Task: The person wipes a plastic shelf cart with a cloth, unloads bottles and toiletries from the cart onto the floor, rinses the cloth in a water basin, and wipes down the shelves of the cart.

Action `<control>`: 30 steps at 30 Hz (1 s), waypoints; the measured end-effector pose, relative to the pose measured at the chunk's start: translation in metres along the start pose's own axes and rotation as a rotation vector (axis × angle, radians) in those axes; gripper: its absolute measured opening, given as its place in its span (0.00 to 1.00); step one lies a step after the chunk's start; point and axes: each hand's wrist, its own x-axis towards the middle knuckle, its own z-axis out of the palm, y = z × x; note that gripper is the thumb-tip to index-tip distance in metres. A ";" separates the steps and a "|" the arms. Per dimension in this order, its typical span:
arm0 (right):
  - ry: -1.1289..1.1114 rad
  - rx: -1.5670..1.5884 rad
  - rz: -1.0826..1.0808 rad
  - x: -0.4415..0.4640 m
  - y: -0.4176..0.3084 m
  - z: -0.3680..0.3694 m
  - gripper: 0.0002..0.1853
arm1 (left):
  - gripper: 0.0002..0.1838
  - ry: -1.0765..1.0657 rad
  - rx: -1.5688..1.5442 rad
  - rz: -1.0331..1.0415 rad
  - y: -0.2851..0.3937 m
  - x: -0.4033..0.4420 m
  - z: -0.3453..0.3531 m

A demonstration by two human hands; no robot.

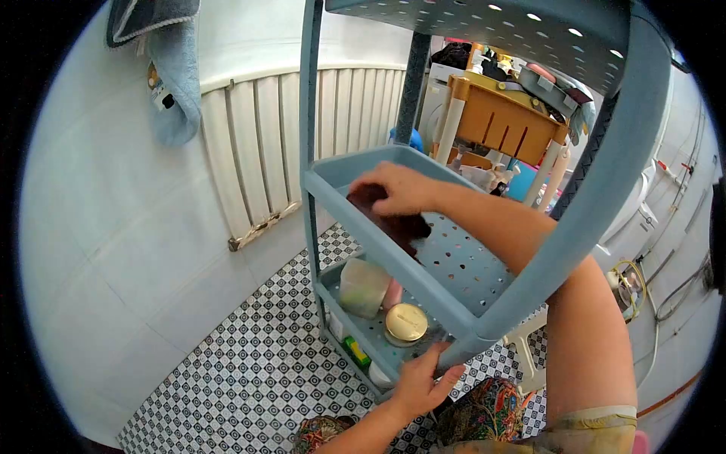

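Observation:
A blue-grey shelf rack (465, 291) stands before me. My right hand (397, 189) reaches into its middle tray, with the fingers closed on a dark brown cloth (393, 223) that lies against the tray's perforated bottom. Lower down, my left hand (423, 384) is at the rack's near lower corner; its fingers touch the edge and the thumb is held apart. On the tray beneath are a translucent container (363, 287), a gold-lidded jar (407, 323) and a pink item partly hidden behind the middle tray's front wall.
A white radiator (280, 144) is on the left wall, with a blue cloth (175, 83) hanging beside it. Behind the rack stands an orange-brown cart (499, 117) loaded with items. Hoses hang on the right wall. Patterned tiles (242, 363) cover the floor.

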 end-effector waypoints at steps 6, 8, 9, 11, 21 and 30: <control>0.506 0.079 0.131 0.039 0.008 -0.035 0.19 | 0.17 0.071 0.054 0.108 -0.001 0.000 0.003; 0.491 -0.018 0.118 0.051 -0.017 -0.030 0.22 | 0.16 0.035 0.034 0.085 0.000 0.000 0.002; 0.365 -0.062 0.129 0.060 -0.019 -0.020 0.24 | 0.16 0.037 0.033 0.086 -0.001 0.000 0.002; 0.436 -0.213 -0.128 0.066 -0.019 0.008 0.26 | 0.15 0.056 0.043 0.103 -0.005 0.000 0.005; 0.312 -0.171 -0.146 0.061 0.004 0.004 0.27 | 0.13 0.108 0.084 0.118 -0.005 0.001 0.006; 0.302 -0.573 0.268 0.037 0.070 -0.019 0.28 | 0.12 0.117 0.012 0.133 -0.002 0.000 0.003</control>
